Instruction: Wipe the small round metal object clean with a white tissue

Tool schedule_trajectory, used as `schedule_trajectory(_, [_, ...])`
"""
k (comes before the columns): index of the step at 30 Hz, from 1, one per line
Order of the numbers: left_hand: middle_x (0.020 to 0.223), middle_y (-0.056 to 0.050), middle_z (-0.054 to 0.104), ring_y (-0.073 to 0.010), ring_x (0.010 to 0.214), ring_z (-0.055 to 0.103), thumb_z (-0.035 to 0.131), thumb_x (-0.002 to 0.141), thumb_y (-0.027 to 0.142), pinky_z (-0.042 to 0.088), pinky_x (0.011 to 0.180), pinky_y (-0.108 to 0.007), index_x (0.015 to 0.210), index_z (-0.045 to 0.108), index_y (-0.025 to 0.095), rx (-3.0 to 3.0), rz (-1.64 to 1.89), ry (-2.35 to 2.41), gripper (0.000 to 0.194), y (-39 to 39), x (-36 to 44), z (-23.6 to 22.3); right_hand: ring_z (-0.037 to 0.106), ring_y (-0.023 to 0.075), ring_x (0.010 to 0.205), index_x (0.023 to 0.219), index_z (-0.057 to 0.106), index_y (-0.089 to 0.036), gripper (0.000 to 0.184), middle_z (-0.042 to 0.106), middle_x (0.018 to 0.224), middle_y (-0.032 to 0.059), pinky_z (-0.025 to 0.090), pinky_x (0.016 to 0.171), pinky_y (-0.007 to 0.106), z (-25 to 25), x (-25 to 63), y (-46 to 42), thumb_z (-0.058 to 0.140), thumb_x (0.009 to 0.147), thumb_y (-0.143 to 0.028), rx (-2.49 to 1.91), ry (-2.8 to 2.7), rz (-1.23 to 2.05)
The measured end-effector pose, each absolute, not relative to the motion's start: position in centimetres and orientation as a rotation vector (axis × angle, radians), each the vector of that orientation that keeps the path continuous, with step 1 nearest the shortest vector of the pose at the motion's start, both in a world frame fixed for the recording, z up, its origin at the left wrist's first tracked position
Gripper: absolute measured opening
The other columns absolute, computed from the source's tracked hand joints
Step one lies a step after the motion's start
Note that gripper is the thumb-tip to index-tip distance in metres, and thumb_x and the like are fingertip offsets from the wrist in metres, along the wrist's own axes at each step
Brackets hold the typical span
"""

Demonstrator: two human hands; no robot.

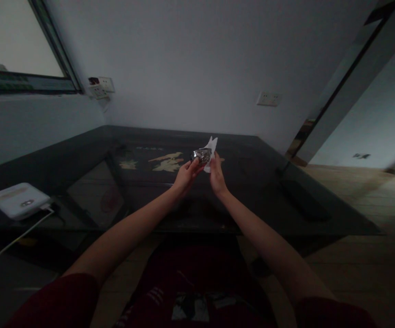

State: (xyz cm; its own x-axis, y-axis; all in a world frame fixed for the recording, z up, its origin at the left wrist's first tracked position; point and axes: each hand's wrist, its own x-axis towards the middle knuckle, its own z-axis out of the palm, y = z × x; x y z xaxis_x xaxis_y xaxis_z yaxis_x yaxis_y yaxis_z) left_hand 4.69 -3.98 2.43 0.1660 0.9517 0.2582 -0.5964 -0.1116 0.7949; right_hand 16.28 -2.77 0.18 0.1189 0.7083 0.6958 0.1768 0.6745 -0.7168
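Both my arms reach out over a dark glass table (91, 150). My left hand (185, 175) is closed on a small shiny, crumpled foil-like object (201, 155) held above the table. My right hand (216, 176) pinches a white piece of paper or tissue (212, 146) that stands up just behind and to the right of the shiny object. The two hands are close together, almost touching. What the shiny object is I cannot make out in the dim light.
A white power bank or phone (18, 199) with a white cable (16, 240) lies at the table's left. Pale decorative figures (167, 162) show under the glass. Wall sockets (269, 98) sit on the back wall, a doorway opens at right over wooden floor (365, 191).
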Motion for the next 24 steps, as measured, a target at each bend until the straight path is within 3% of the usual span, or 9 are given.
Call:
schedule_trajectory(4, [0.106, -0.009, 0.070, -0.0208, 0.107, 0.062, 0.076, 0.069, 0.041, 0.043, 0.100, -0.034, 0.088, 0.067, 0.015, 0.960, 1.422, 0.466, 0.034, -4.0, 4.6, 2.7, 0.035, 0.0205, 0.138, 0.143, 0.031, -0.034, 0.056, 0.041, 0.148, 0.0047, 0.027, 0.114, 0.048, 0.8, 15.6, -4.3, 0.034, 0.093, -0.059, -0.747, -1.488, 0.390])
schedule_trajectory(7, [0.110, -0.009, 0.069, -0.0204, 0.111, 0.061, 0.076, 0.068, 0.039, 0.042, 0.101, -0.033, 0.089, 0.067, 0.015, 0.976, 1.477, 0.458, 0.033, -3.8, 4.5, 2.7, 0.034, 0.0216, 0.138, 0.139, 0.037, -0.035, 0.052, 0.042, 0.147, 0.0039, 0.024, 0.115, 0.050, 1.5, 15.3, -5.2, 0.035, 0.093, -0.058, -0.715, -1.516, 0.340])
schedule_trajectory(14, [0.111, -0.009, 0.069, -0.0232, 0.109, 0.060, 0.077, 0.067, 0.038, 0.041, 0.100, -0.035, 0.101, 0.066, 0.015, 1.219, 1.554, 0.591, 0.042, -3.7, 4.4, 2.4, 0.053, 0.0223, 0.120, 0.123, 0.054, -0.030, 0.041, 0.058, 0.129, 0.0056, 0.038, 0.107, 0.046, 2.5, 16.2, -5.3, 0.035, 0.095, -0.053, -0.732, -1.401, 0.326])
schedule_trajectory(18, [0.109, -0.010, 0.069, -0.0235, 0.103, 0.062, 0.080, 0.062, 0.033, 0.044, 0.096, -0.037, 0.100, 0.065, 0.015, 1.397, 1.496, 0.619, 0.044, -4.5, 4.5, 2.7, 0.050, 0.0219, 0.124, 0.127, 0.053, -0.032, 0.044, 0.056, 0.134, 0.0038, 0.036, 0.109, 0.043, 2.3, 16.8, -4.5, 0.033, 0.094, -0.054, -0.733, -1.371, 0.368])
schedule_trajectory(24, [0.103, -0.008, 0.071, -0.0237, 0.101, 0.063, 0.076, 0.066, 0.038, 0.045, 0.095, -0.037, 0.097, 0.067, 0.015, 1.357, 1.492, 0.639, 0.040, -3.9, 4.5, 2.2, 0.047, 0.0232, 0.128, 0.133, 0.049, -0.031, 0.053, 0.053, 0.137, 0.0044, 0.033, 0.110, 0.047, 1.0, 16.5, -3.4, 0.034, 0.091, -0.060, -0.747, -1.276, 0.531])
